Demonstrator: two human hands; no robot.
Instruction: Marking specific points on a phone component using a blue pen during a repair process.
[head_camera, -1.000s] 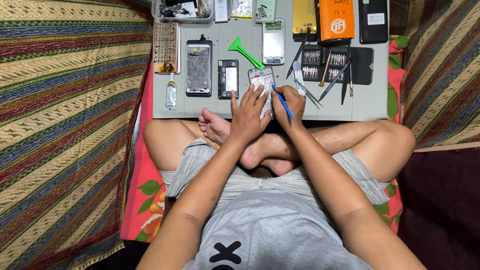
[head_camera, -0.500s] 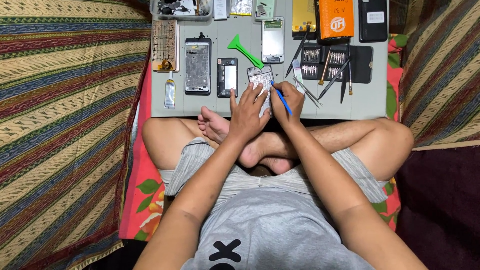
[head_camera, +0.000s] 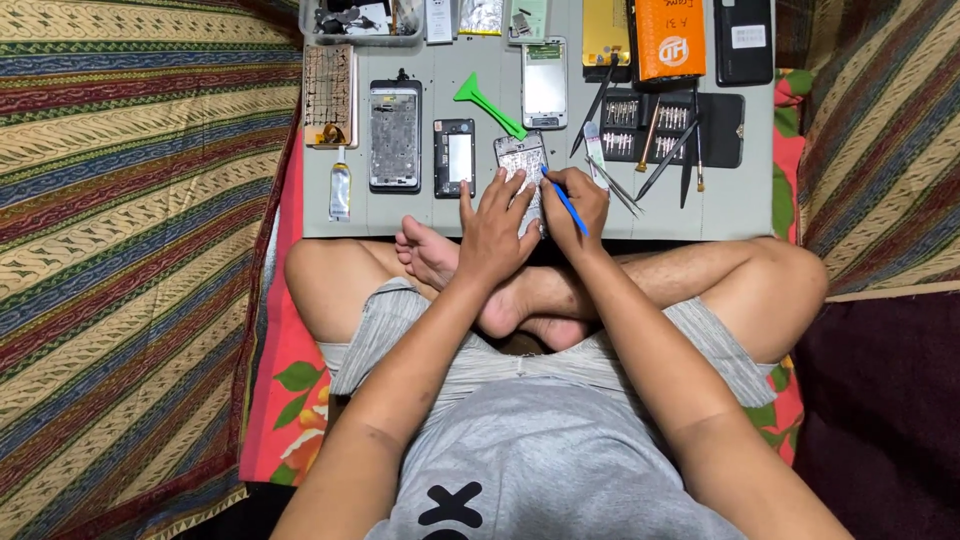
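At tabletop (head_camera: 400, 215) near edge: left hand (head_camera: 497, 228) spread flat, pinning opened phone (head_camera: 522, 160). Right hand (head_camera: 578, 205) pinching blue tool (head_camera: 562, 198), tip at phone. Risk: tip slips, gouges board; phone skids into tweezers (head_camera: 618, 190).

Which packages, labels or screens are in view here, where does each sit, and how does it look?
Orange package: top edge of the grey mat, flat rectangle, orange with a white mark.
White label: on the black phone at top right, small rectangle.
Pale screen panel: top centre, upright rectangle, whitish with a green strip.
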